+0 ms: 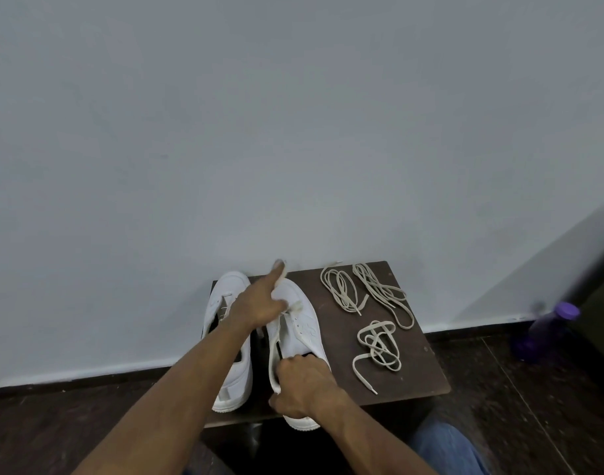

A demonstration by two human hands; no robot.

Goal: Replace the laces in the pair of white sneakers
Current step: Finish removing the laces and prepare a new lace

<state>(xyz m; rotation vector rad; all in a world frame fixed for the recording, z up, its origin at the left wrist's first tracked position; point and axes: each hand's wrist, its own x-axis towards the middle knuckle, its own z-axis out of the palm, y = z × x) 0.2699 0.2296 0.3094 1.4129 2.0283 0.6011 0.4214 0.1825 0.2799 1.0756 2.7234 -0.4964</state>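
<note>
Right hand (302,387), nearest the camera, grips the heel end of the right sneaker (299,341), hiding its collar. Left hand (259,305) pinches a lace (276,332) drawn from that shoe, forefinger extended; motion blur obscures the fingertips. Two white sneakers stand side by side on a dark table (420,368); the left sneaker (230,337) lies partly behind the forearm. Three loose lace bundles (377,347) lie to the right.
</note>
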